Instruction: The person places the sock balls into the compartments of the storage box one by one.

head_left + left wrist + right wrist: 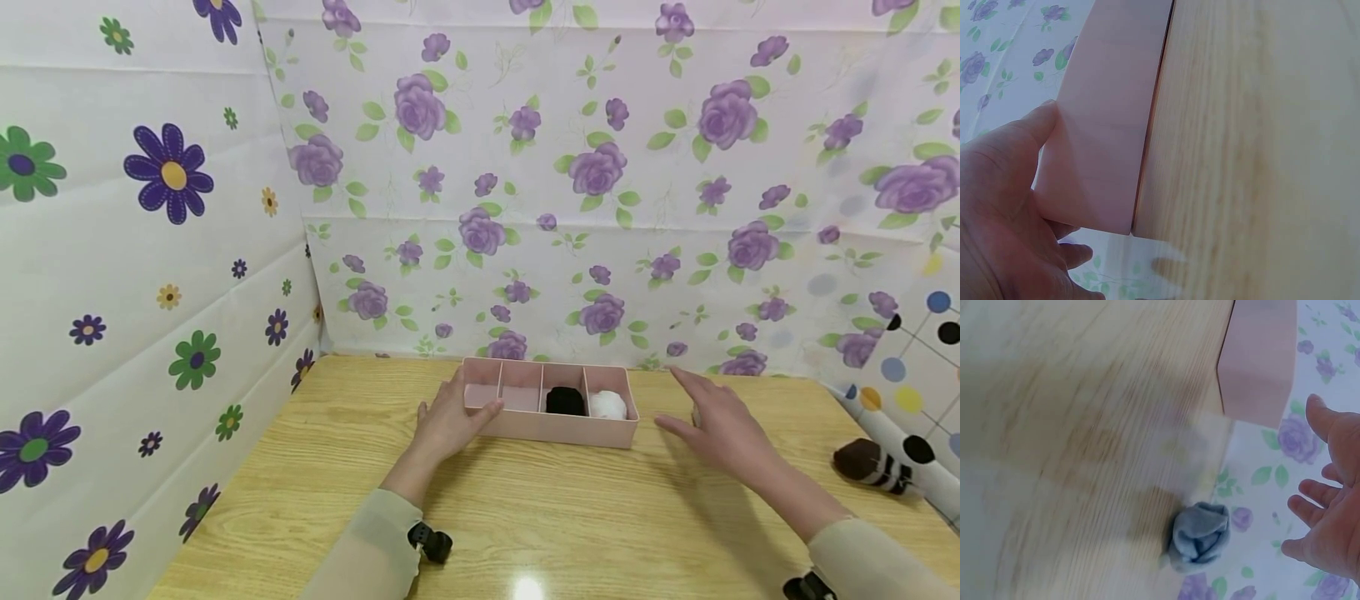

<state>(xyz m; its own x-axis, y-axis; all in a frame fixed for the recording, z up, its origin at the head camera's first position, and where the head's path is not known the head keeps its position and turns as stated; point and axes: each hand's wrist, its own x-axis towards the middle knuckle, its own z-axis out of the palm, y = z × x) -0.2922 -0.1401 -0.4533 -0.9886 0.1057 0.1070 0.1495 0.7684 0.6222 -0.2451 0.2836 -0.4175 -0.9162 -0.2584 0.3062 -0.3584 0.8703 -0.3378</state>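
A pink storage box with several compartments in a row stands on the wooden table. Its two left compartments hold nothing. The third contains a black rolled-up sock, and the right-end one a white rolled-up sock. My left hand grips the box's left end, thumb on the front rim and fingers round the end wall. To the right of the box, my right hand hovers with fingers spread, holding nothing. A grey rolled-up sock lies on the table near it, mostly hidden behind that hand in the head view.
A brown sock with black and white stripes lies at the table's right edge. Flowered sheets rise behind and to the left of the table. A dotted cloth hangs at the right.
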